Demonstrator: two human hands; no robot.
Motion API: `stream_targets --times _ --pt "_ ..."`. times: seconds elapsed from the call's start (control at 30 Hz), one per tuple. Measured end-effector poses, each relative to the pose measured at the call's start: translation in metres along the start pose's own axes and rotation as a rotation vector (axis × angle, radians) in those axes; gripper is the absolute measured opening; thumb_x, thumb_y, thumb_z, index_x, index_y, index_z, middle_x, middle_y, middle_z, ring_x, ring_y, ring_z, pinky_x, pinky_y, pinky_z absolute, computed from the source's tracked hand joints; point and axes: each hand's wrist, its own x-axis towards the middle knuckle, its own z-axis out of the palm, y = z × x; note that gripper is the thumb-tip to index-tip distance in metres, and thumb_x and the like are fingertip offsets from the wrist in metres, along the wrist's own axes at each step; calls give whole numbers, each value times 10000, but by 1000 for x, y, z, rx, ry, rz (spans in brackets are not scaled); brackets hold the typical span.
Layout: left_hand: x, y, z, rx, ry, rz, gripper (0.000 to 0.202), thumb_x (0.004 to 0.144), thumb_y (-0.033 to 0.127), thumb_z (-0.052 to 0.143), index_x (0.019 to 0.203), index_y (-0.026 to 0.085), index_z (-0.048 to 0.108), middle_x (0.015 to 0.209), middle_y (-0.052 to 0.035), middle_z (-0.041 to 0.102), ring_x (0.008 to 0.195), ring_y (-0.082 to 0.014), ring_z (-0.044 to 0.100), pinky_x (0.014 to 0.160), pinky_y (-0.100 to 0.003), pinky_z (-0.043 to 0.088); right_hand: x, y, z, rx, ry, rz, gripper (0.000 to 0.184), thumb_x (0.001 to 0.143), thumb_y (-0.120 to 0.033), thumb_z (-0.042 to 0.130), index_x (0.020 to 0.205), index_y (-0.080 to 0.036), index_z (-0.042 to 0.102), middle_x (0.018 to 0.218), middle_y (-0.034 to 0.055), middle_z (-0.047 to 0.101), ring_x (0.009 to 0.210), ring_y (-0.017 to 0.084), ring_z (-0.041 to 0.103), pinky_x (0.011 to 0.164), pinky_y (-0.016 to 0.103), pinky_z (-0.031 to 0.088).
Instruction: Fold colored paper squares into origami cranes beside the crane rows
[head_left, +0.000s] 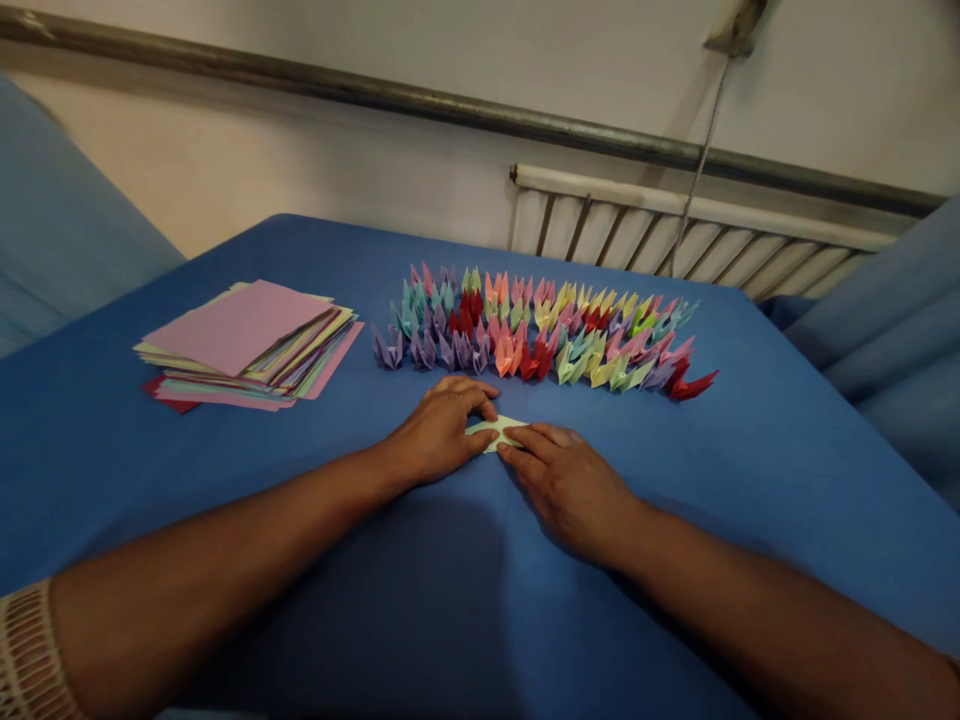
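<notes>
A small piece of folded pale yellow-green origami paper [495, 432] lies on the blue-covered table in front of me. My left hand [442, 425] curls around its left end, the thumb laid on the paper and the index finger at its far edge. From the right, my right hand [566, 480] presses fingertips and thumb onto the other end. Both hands rest low on the cloth, and the fingers cover parts of the paper, so its full shape is hidden.
Beyond my hands stand rows of folded paper cranes [536, 357] in many colours. To the left is an uneven stack of coloured paper sheets [247, 335]. Behind the blue table [750, 440] are a radiator [637, 225], a wall pipe [420, 95] and a hanging cord [701, 165].
</notes>
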Motion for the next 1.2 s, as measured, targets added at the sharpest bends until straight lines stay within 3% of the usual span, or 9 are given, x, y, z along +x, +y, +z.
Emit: stream_targets --times 0.17,0.4,0.7,0.8,1.0,1.2 --pt "3 0 0 37 19 -6 202 822 259 606 1013 212 648 1242 -78 599 1187 -257 504 1018 -474 402 -1 -2 -1 -14 -6 15 380 980 -187 410 1341 -185 526 1353 104 563 1226 260 492 989 453 443" --pt "9 6 -1 11 -7 -12 97 771 238 634 855 193 652 1204 -75 619 1159 -263 519 992 -450 428 1 -4 -2 -26 5 18 366 983 -183 402 1318 -162 549 1344 118 567 1201 272 499 976 460 445" --pt "3 0 -2 -11 -5 147 128 844 206 567 880 215 689 999 -31 685 1026 -208 578 958 -398 443 -1 -4 -2 -33 12 46 391 963 -191 437 1345 -207 517 1440 119 471 1241 285 471 975 473 434" --pt "2 -1 -6 -22 -30 175 143 868 224 565 908 218 702 943 -25 687 964 -187 592 930 -358 445 -1 -5 -6 -38 -23 34 387 967 -186 425 1343 -182 516 1403 119 517 1246 289 460 981 476 421" --pt "-3 5 -17 100 -105 269 190 913 337 573 1011 214 680 932 -34 685 942 -203 583 902 -368 424 1 -3 -8 -11 -26 43 369 988 -213 392 1333 -200 521 1380 100 540 1228 267 472 981 459 407" --pt "-7 10 -19 199 -173 310 211 952 325 522 1023 201 677 936 -45 678 932 -203 595 895 -368 420 0 -2 -8 -7 -19 56 355 967 -220 442 1303 -174 546 1374 109 546 1232 270 479 996 458 402"
